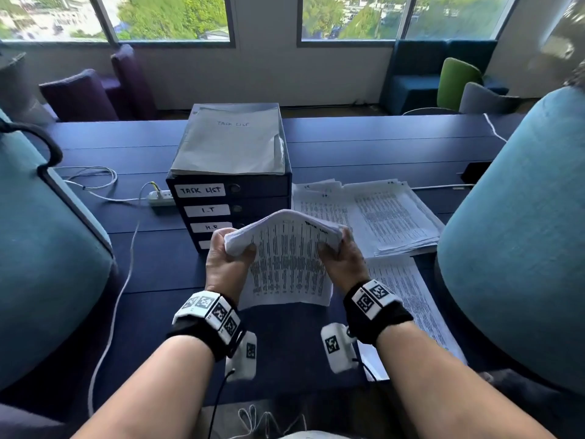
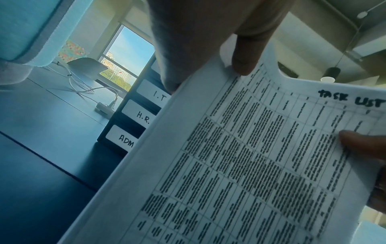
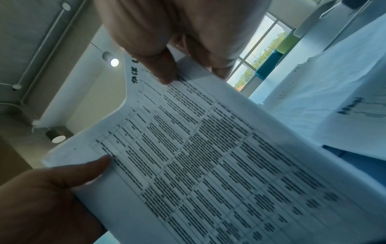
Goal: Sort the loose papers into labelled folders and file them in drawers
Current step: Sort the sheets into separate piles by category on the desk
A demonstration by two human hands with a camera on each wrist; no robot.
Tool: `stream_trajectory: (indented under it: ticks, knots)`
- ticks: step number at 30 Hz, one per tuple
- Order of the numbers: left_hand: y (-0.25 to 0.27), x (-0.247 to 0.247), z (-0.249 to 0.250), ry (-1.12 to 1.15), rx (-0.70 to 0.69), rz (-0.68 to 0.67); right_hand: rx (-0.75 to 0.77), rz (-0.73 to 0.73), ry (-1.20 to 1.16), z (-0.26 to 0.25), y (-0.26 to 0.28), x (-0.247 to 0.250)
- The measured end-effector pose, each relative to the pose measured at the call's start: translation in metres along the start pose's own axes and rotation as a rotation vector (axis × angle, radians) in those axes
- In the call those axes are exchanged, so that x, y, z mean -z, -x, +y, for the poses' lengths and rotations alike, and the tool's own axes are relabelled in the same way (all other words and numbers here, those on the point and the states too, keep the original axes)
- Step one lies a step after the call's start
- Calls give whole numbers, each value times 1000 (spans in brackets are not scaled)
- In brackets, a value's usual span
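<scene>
Above the dark blue surface [image 1: 158,267], just in front of the drawer unit [image 1: 231,198], a thin sheaf of white printed papers [image 1: 285,264] is held up, its top bowed into an arch. Dense table rows cover the sheet; "TASK LIST" is handwritten at its upper corner. The left hand [image 1: 226,261] pinches the left edge, thumb on the printed face; the right hand [image 1: 340,258] pinches the right edge likewise. Fingers behind the sheets are hidden. White labels on the boxy drawers read TASK LIST, I.T, H.R; the lowest is cut off at "ADM". A translucent folder [image 1: 231,141] lies flat on top. Loose papers [image 1: 373,213] fan out to the right, print too small to read.
</scene>
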State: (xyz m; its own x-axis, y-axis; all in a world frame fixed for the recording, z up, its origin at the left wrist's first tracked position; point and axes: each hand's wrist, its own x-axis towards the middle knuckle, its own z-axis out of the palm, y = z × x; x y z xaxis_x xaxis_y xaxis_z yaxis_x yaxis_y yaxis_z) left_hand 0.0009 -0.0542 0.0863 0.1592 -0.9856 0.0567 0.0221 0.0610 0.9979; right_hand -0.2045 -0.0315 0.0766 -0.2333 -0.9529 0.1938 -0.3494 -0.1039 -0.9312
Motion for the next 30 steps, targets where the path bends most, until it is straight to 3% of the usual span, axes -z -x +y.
stream_trajectory:
  ticks: [7, 13, 19, 25, 30]
  knots:
    - [-12, -1, 21, 100, 0, 35, 92, 148, 20, -19, -13, 2]
    - [2, -2, 4, 43, 154, -40, 1, 28, 109, 15, 6, -8]
    - [-15, -6, 26, 132, 122, -35, -21, 128, 47, -1, -17, 0]
    - [-4, -8, 5, 39, 184, -15, -154, 24, 23, 22, 0, -5]
    - [-18, -13, 16, 99, 172, -23, -88, 76, 13, 15, -15, 0]
